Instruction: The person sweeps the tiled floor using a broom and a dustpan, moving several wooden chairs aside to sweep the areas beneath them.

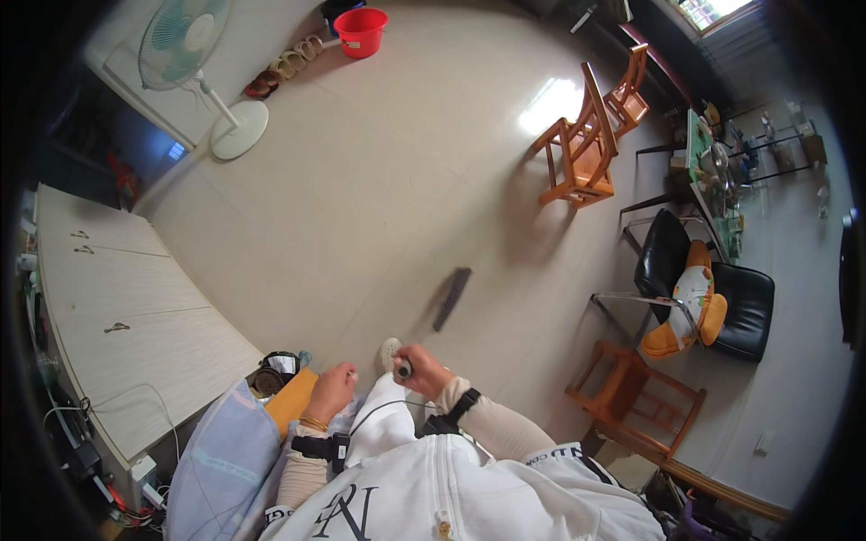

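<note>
My right hand (424, 374) grips a broom handle (405, 369), its dark end pointing up at the camera. The dark bristled broom head (452, 298) lies out on the tiled floor, ahead and slightly right. My left hand (334, 392) is curled closed near my thigh, left of the handle; whatever it may hold is hidden. Below both hands are my white trousers and a pale shoe (390, 353).
A pale cabinet (153, 316) and draped blue fabric (216, 460) flank me left. A standing fan (236, 128), shoes (289, 65) and red bucket (361, 36) line the back left. Wooden chairs (573, 171), a black chair (744, 311) and a cluttered table (695, 135) stand right.
</note>
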### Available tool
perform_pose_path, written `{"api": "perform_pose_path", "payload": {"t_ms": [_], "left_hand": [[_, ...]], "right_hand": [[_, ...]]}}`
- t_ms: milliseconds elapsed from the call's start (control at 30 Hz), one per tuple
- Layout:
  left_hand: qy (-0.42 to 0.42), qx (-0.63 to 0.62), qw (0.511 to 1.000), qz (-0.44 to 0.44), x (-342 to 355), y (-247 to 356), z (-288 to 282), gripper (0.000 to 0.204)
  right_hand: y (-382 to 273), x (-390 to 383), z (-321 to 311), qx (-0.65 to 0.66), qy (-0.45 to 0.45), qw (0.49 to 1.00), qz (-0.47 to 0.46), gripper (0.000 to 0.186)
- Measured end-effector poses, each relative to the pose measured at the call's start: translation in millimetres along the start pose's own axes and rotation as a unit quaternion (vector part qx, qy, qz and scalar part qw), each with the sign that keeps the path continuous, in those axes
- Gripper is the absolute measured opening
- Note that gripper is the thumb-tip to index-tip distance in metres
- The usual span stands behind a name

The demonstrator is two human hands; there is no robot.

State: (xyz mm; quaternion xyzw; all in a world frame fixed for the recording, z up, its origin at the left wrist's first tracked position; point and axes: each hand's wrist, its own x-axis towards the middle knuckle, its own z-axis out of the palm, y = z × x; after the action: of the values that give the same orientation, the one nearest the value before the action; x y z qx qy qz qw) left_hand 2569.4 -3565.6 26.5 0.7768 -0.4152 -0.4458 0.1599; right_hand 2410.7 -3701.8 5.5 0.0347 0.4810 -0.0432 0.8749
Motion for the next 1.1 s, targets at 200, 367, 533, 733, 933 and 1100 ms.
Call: {"api": "perform_pose_path", "payload": {"t_ms": [200, 367, 533, 733, 933, 1100], "left_hand": [[0.020, 0.020, 0.999, 0.023, 13.7, 16.4, 0.8, 0.018], [0.015, 0.011, 0.999, 0.038, 25.1, 31.3, 3.2, 0.018], [0.006, 0.043, 0.998, 0.048, 33.3, 48.2, 6.9, 0.018], [0.022, 0.079, 0.994, 0.074, 38.7, 67.5, 17.5, 0.018], [0.023, 0.099, 0.993, 0.055, 54.7, 115.9, 48.7, 0.019], [-0.009, 0.120, 0.990, 0.066, 77.8, 193.2, 79.3, 0.021]], "right_hand": [[-48.4, -6.1, 39.9, 0.093, -0.027, 0.995, 0.001, 0.011], [-69.8, -51.0, -40.6, 0.160, -0.178, 0.971, -0.007, 0.012], [-66.0, -191.5, -78.4, 0.023, -0.064, 0.988, -0.136, 0.013], [-74.1, -246.9, -126.2, -0.116, 0.081, 0.970, -0.195, 0.010], [-129.4, -189.4, -186.0, -0.138, 0.102, 0.976, -0.133, 0.006], [-187.3, -150.0, -193.5, -0.019, 0.018, 0.994, -0.108, 0.011]]}}
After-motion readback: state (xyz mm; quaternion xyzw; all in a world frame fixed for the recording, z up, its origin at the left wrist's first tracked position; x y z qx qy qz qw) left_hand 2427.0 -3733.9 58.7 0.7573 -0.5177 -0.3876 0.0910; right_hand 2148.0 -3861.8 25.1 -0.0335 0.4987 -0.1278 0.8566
